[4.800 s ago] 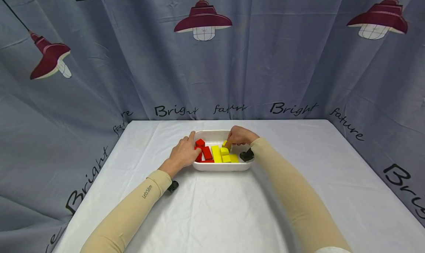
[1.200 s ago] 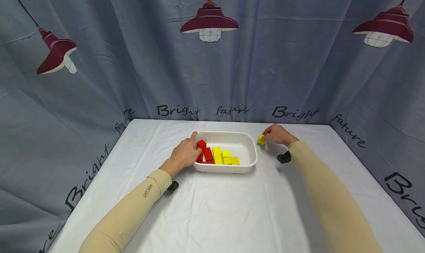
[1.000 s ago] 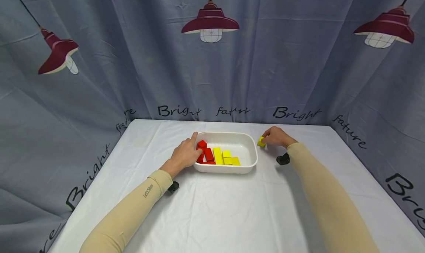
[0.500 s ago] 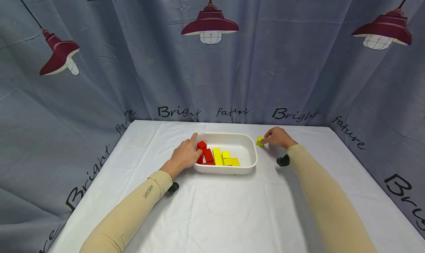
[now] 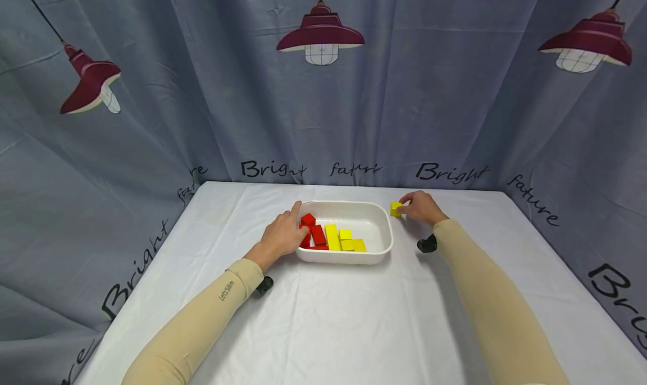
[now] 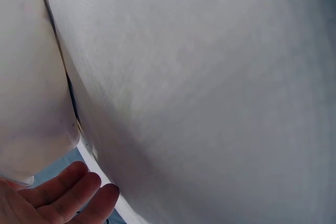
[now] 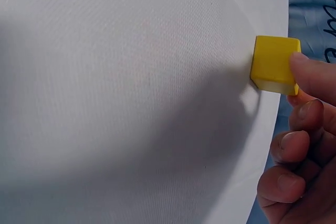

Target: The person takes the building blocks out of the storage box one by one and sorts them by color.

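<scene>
In the head view, my left hand [image 5: 281,234] holds the left wall of a white tray [image 5: 341,258], thumb over the rim inside and fingers outside. The left wrist view shows its fingers [image 6: 71,192] beside the tray's wall [image 6: 31,103]. Red blocks [image 5: 318,235] fill the tray's left end, partly hidden by the thumb. Several yellow blocks [image 5: 332,237] lie near its middle. To the right of the tray, my right hand [image 5: 422,206] pinches a yellow cube [image 7: 274,65] between thumb and fingertips. Whether the cube touches the table cannot be told.
A white cloth covers the table [image 5: 323,317]. Behind and at both sides hangs a grey-blue curtain [image 5: 424,104] printed with red lamps and lettering. Each wrist carries a small black camera [image 5: 427,243].
Since the earliest frame, my right hand has moved from inside the tray to its right, carrying a yellow cube. During the last second, it shifts only slightly. My left hand stays at the tray.
</scene>
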{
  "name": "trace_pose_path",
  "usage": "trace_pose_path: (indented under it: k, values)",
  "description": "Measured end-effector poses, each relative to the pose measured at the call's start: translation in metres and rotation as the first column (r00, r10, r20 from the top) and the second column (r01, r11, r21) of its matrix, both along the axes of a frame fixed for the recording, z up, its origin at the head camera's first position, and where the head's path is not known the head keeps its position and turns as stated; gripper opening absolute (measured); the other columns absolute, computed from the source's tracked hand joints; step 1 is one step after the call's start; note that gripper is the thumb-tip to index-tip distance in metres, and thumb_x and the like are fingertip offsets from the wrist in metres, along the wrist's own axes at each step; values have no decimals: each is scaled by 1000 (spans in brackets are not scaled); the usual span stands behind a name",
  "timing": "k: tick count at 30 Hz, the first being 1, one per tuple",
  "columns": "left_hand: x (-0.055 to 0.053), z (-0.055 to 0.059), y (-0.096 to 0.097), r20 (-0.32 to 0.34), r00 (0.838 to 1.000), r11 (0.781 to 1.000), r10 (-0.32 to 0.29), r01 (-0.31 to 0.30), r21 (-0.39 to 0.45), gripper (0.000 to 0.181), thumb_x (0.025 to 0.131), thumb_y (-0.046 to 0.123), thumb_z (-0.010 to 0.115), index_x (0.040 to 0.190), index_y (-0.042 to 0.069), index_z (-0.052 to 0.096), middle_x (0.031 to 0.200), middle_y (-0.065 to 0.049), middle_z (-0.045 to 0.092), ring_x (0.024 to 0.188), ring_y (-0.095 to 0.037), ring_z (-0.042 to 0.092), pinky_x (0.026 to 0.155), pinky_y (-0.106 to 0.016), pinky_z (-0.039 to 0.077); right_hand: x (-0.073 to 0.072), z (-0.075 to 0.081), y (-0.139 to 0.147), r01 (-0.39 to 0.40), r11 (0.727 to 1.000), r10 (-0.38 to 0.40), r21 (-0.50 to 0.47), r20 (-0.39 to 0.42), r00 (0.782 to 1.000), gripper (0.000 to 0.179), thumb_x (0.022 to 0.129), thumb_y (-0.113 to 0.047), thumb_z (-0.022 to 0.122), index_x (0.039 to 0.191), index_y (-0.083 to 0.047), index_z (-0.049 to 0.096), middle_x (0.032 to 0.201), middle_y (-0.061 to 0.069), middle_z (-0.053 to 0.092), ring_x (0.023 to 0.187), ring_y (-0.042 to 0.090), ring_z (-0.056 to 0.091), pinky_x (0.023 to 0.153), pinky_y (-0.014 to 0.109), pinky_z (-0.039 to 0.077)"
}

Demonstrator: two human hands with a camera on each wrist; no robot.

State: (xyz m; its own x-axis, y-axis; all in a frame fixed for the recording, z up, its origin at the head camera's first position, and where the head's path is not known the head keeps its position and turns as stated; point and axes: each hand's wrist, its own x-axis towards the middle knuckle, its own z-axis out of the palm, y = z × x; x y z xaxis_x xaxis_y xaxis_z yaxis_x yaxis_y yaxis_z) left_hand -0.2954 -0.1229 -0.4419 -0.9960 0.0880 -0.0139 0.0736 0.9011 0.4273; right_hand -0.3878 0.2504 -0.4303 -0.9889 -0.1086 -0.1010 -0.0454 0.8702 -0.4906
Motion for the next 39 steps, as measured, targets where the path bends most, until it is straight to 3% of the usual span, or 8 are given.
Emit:
trace_pose_path:
  k: [9, 18, 39]
  values:
    - [0, 1, -1, -4, 1000, 1000, -9, 9, -9, 72, 96, 36, 52, 160, 19, 21, 143, -17, 53, 126, -31, 54, 103, -52, 48, -3, -1, -4, -3, 1000, 3, 0, -24, 1000, 43, 93, -24, 69, 127, 2, 65, 120, 22, 64, 96, 31, 57, 81, 39, 49]
    - [0, 1, 0, 4, 1000, 1000, -10, 10, -16, 73, 97, 36, 52, 160, 19, 20, 144, -17, 53, 126, -31, 54, 104, -52, 48, -1, 8, -7, 2, 1000, -2, -7, -18, 1000, 46, 93, -26, 69, 131, 0, 63, 120, 23, 62, 99, 33, 56, 82, 41, 50]
    - [1, 2, 2, 21, 1000, 1000, -3, 3, -23, 75, 95, 35, 53, 161, 18, 20, 144, -16, 52, 124, -30, 54, 104, -51, 48, 17, 53, -40, -171, 985, 169, -33, -66, 983, 36, 89, -26, 74, 119, -6, 72, 89, 11, 61, 77, 24, 52, 63, 31, 42]
